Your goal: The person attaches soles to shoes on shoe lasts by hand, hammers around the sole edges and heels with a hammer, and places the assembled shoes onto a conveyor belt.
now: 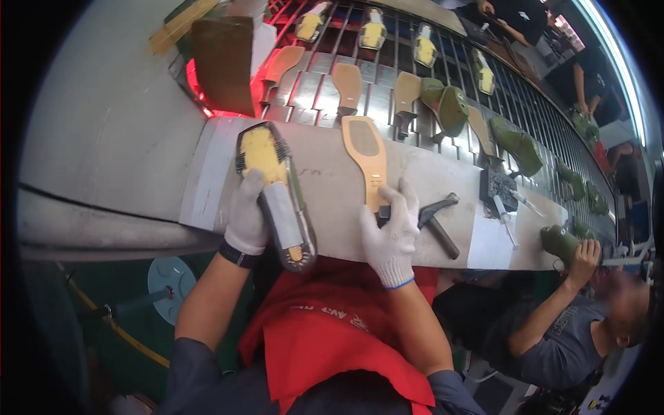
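Observation:
My left hand [247, 218], in a white knit glove, grips a lasted shoe [265, 155] with its bottom turned up. That bottom has a yellow forepart, a pale grey strip along the middle and a dark rim. My right hand [393, 238], gloved too, has its thumb and fingers around the heel end of a tan shoe sole [365, 149]. A darker oval patch marks the sole's forepart, and a small dark piece shows between my fingers. Right of that hand a hammer [440, 225] lies on the bench, its dark handle toward me.
Beyond the bench [311, 187] runs a slatted conveyor [318, 90] carrying soles, yellow-bottomed lasted shoes and green shoes [453, 111]. Red light glows by a brown panel [225, 66]. A dark block [498, 187] and brushes [505, 218] sit at right. A co-worker [560, 332] holds a green shoe.

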Demonstrator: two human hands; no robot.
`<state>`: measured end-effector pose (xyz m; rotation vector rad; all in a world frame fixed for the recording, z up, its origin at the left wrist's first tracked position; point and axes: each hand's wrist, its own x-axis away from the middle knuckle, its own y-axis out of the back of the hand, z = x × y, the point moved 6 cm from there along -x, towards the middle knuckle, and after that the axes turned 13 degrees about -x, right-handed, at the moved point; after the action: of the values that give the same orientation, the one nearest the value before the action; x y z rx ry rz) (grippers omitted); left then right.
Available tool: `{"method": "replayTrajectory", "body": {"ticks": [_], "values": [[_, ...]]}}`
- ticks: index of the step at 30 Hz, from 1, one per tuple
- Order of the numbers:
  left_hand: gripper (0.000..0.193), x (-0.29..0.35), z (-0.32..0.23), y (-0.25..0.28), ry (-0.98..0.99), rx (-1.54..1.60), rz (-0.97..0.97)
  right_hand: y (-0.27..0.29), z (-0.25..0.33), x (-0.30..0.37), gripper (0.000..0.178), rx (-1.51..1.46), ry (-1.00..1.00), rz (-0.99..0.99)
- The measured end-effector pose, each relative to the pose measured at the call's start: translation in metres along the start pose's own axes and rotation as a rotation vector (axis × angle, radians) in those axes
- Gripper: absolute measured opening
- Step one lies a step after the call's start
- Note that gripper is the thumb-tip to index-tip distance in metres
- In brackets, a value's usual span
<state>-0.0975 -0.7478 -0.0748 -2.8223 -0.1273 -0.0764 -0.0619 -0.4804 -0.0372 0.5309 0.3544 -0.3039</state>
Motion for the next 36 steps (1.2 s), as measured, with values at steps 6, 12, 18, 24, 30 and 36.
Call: {"method": "replayTrajectory", "body": {"ticks": [6, 12, 18, 24, 30, 36], "values": [[0.071, 0.018, -0.027, -0.023, -0.008, -0.051, 0.099, 0.070, -0.009, 0.069, 0.017, -0.450, -0.407, 0.152], [0.067, 0.016, -0.047, -0.061, -0.138, 0.065, 0.270, 0.072, -0.013, 0.160, 0.048, -1.157, -1.289, 0.160], [0.090, 0.012, -0.058, -0.085, -0.132, -0.048, 0.445, 0.079, 0.000, 0.115, 0.025, -1.036, -0.886, 0.121], [0.062, 0.007, -0.119, -0.103, -0.150, -0.093, 0.414, 0.074, 0.068, 0.066, 0.036, -1.196, -0.601, 0.299], [0.052, 0.037, -0.109, -0.120, -0.181, -0.011, 0.513, 0.045, 0.120, 0.037, 0.041, -1.068, -0.651, 0.552], [0.072, 0.038, -0.106, -0.113, -0.089, 0.125, 0.609, 0.038, 0.113, 0.034, 0.035, -1.014, -0.623, 0.525]]}}
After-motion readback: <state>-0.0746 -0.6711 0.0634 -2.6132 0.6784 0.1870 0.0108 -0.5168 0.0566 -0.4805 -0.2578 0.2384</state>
